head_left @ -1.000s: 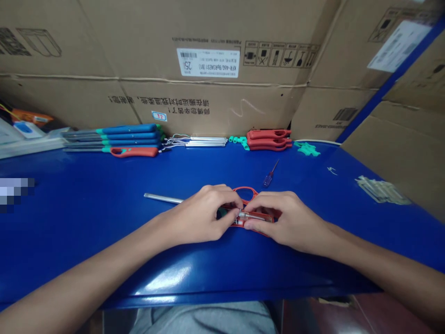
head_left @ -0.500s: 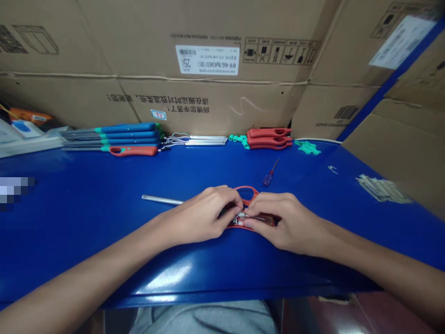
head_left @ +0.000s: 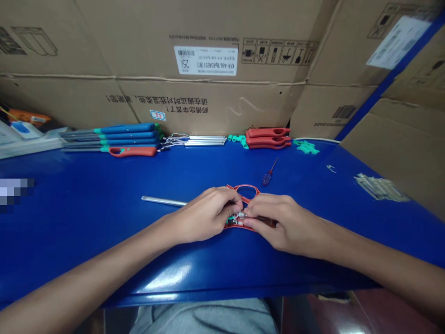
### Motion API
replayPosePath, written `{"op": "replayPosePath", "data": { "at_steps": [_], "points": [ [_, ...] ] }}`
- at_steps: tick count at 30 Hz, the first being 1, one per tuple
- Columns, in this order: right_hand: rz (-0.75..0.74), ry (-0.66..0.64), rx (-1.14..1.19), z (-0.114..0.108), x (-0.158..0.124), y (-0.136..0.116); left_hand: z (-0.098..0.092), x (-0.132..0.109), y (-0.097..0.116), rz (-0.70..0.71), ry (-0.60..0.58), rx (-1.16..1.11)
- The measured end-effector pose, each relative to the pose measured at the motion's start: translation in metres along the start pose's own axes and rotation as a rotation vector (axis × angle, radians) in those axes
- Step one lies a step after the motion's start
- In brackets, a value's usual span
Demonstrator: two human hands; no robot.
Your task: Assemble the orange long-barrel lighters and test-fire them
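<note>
An opened orange lighter shell (head_left: 231, 226) lies on the blue table between my hands, its trigger loop pointing away from me. White parts and thin wires (head_left: 236, 218) show inside it, with a bit of green by the left fingertips. My left hand (head_left: 205, 215) has thumb and forefinger pinched together over these parts; what they hold, if anything, is hidden. My right hand (head_left: 287, 222) grips the handle end of the shell, covering much of it and a dark reddish insert. A silvery metal tube (head_left: 163, 201) extends left from behind my left hand.
A small screwdriver (head_left: 267, 177) lies beyond my right hand. Along the cardboard wall (head_left: 139, 55) are stacked blue lighters (head_left: 128, 134), metal tubes (head_left: 205, 140), red shells (head_left: 267, 138) and green pieces (head_left: 306, 146). Clear plastic parts (head_left: 380, 187) lie at the right.
My left fingers have shifted slightly, and more of the white wires and a green part now show. The orange loop is a little more exposed. My right hand keeps its grip.
</note>
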State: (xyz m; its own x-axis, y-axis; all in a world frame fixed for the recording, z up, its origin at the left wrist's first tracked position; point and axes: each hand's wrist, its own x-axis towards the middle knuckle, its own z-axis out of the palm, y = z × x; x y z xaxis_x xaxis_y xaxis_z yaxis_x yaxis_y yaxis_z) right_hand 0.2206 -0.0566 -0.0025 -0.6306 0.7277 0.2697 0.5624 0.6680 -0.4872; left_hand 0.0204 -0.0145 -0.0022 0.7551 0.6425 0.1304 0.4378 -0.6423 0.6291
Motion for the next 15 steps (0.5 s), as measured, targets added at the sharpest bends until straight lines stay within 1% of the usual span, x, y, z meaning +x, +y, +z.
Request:
{"op": "replayPosePath", "data": {
  "at_steps": [7,15],
  "points": [
    [0.028,-0.042,0.001,-0.0008,0.0000,0.0000,0.0013,0.0007,0.0003,-0.009,-0.003,0.013],
    [0.035,-0.048,0.003,-0.0025,0.0008,-0.0008,0.0009,0.0004,0.0010,0.003,-0.006,0.004]
  ]
}}
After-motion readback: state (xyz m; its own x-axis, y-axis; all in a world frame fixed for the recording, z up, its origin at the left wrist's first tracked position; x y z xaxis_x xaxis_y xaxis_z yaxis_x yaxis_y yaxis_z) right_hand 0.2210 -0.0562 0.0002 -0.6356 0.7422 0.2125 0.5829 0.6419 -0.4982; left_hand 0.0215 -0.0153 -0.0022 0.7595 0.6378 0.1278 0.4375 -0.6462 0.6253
